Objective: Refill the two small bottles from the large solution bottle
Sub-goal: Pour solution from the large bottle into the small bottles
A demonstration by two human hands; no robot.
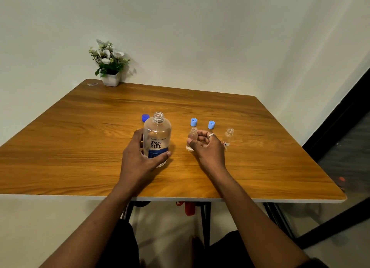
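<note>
Fingers (160,157) of my left hand (138,159) wrap the big bottle (157,135), upright and uncapped on the desk (80,147), its dark blue cap (145,117) just behind. Right of it, my right hand (208,147) hangs loosely curled, holding nothing, against one small bottle (192,136). Two light blue caps (193,122) sit behind. Past my hand stands the second small bottle (228,137), open too.
</note>
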